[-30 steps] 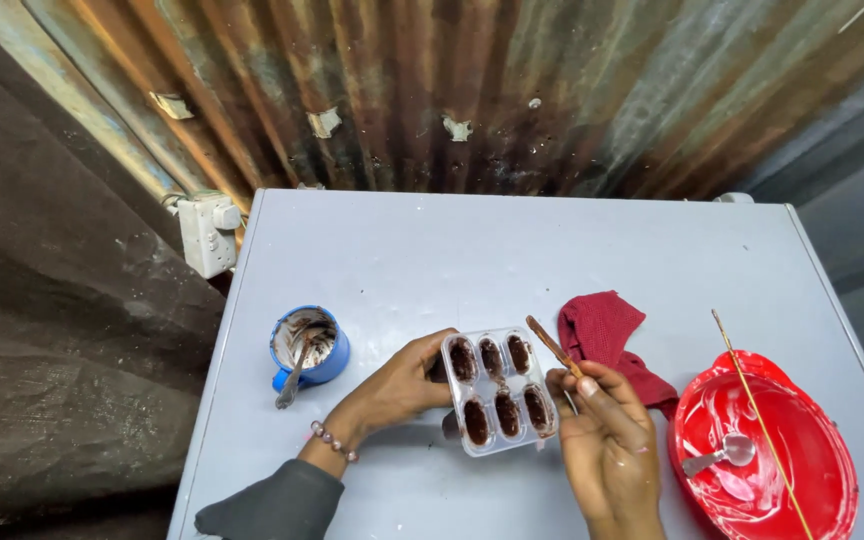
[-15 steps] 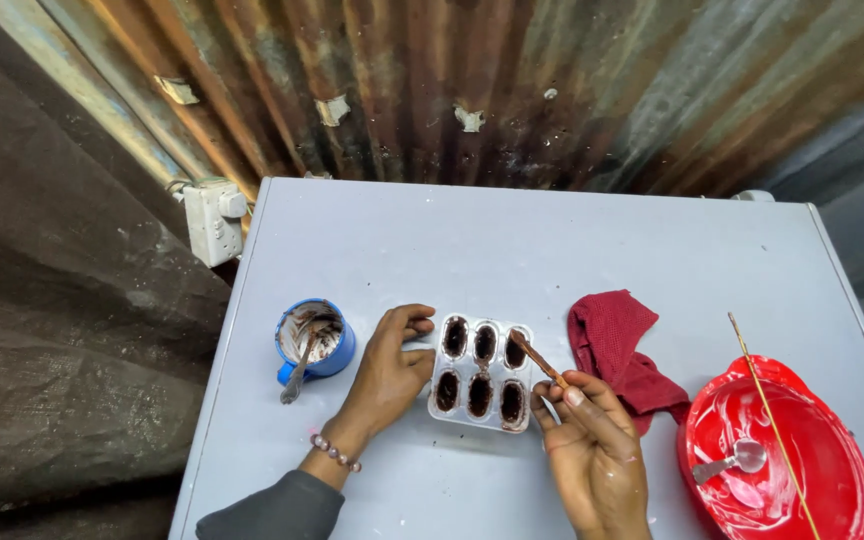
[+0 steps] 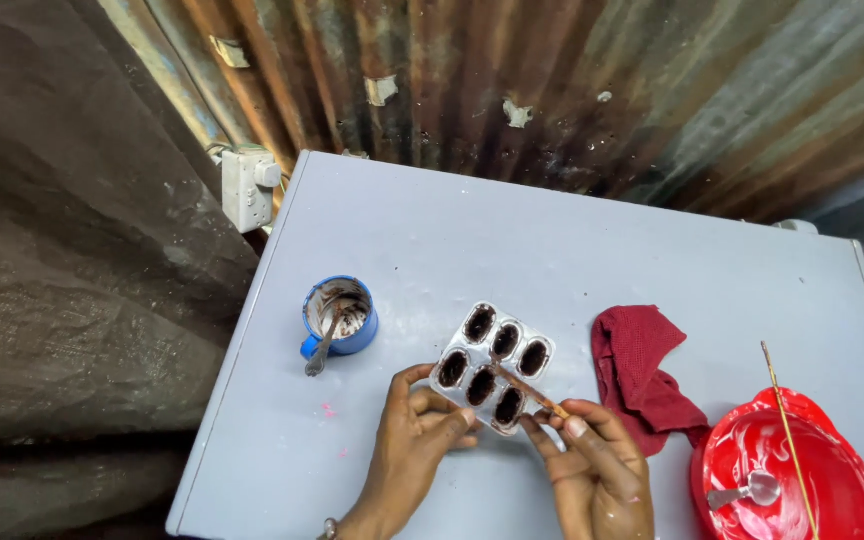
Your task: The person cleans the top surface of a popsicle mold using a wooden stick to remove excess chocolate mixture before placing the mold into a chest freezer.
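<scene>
A clear plastic mould tray [image 3: 492,368] with several cavities of dark brown mix lies on the pale grey table [image 3: 552,250]. My left hand [image 3: 414,438] grips the tray's near left corner. My right hand [image 3: 597,470] pinches a thin wooden stick [image 3: 532,392] whose far end lies over the tray's near right cavities. Both hands are at the table's front edge.
A blue mug [image 3: 340,318] with brown mix and a spoon stands left of the tray. A dark red cloth [image 3: 644,375] lies to the right. A red bowl [image 3: 790,478] with white liquid, a spoon and a long skewer sits at the front right. A rusty corrugated wall stands behind.
The tray has turned and shifted toward the left front. My left hand slid from the tray's left side to its near corner. The stick now lies low over the near cavities.
</scene>
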